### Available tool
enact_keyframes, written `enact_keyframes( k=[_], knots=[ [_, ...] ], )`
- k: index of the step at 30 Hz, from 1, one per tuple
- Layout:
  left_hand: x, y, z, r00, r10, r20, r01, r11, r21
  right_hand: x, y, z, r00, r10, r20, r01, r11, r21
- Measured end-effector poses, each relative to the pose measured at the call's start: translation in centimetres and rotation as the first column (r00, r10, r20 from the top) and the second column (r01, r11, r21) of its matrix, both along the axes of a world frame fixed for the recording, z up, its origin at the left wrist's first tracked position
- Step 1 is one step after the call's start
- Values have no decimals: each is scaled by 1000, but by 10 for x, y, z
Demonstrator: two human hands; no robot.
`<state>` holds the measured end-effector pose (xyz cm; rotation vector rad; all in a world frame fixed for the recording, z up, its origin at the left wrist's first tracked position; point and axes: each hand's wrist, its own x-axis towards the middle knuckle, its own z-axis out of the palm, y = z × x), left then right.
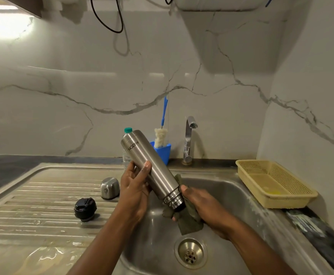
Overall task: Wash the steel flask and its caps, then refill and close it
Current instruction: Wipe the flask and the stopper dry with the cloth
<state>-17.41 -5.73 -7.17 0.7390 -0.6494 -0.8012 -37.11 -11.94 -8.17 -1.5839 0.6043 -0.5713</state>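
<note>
The steel flask is held tilted over the sink basin, base up and to the left, its open threaded mouth pointing down to the right. My left hand grips its body around the middle. My right hand holds a dark green scrub cloth against the mouth and neck. On the ribbed drainboard to the left lie the steel outer cap and the black inner stopper, both apart from my hands.
A tap stands behind the basin. A blue holder with a bottle brush sits against the wall. A clear plastic bottle with a teal cap stands behind the flask. A yellow basket rests on the right. The drain is below.
</note>
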Motion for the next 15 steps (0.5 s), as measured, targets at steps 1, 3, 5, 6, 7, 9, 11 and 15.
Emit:
enact_keyframes(
  k=[1, 3, 5, 6, 7, 9, 11, 15],
  knots=[
    [0, 0, 0, 1000, 22, 20, -22, 1000, -4, 0, 1, 0, 1000, -11, -12, 10, 1000, -27],
    [-1, -1, 0, 997, 62, 38, -62, 998, -14, 3, 4, 0, 998, -58, -21, 55, 991, -120],
    [-6, -2, -1, 994, 106, 11, -106, 994, -11, 7, 8, -1, 991, -130, 1, 126, 953, -276],
    [-9, -2, -2, 992, 124, -15, -124, 992, 2, 9, 10, -1, 990, -142, 10, 136, 924, -357],
    [-11, -3, -3, 989, 140, -48, -139, 990, 18, 12, 11, -3, 989, -144, 8, 133, 889, -438],
    [-9, -3, -3, 977, 156, -144, -151, 988, 43, 17, 14, -5, 987, -163, -10, 131, 829, -544],
    [-5, -3, 0, 963, 149, -224, -143, 989, 46, 20, 14, -7, 987, -158, 40, 155, 834, -529],
    [-8, -3, 4, 985, 96, -144, -97, 995, 1, 18, 18, 2, 967, -156, 199, 151, 988, 42]
  ],
)
